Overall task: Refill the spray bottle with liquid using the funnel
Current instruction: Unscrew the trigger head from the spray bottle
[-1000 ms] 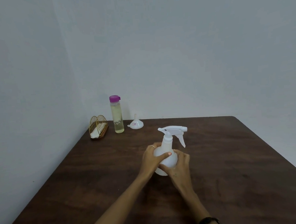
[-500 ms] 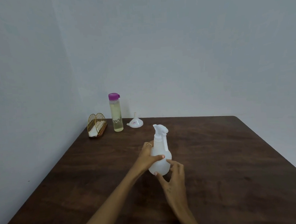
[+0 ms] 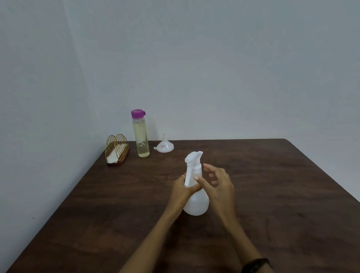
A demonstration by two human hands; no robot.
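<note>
The left hand (image 3: 180,188) grips the round white plastic spray bottle (image 3: 196,200) standing upright on the dark wooden table (image 3: 282,193), while the right hand (image 3: 219,185), fingers loosely spread, holds nothing just right of its neck. Well beyond the grip, the small white funnel (image 3: 164,145) sits inverted beside a tall purple-capped bottle of pale yellow liquid (image 3: 141,134).

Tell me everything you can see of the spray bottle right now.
The spray bottle is white, translucent-looking plastic with a rounded body, narrow neck and a white trigger head still on. It stands upright on the dark table, near the middle. The left hand grips its neck and shoulder; the right hand is beside the neck, fingers loosely spread, thumb against the bottle. No liquid level can be made out.
</note>
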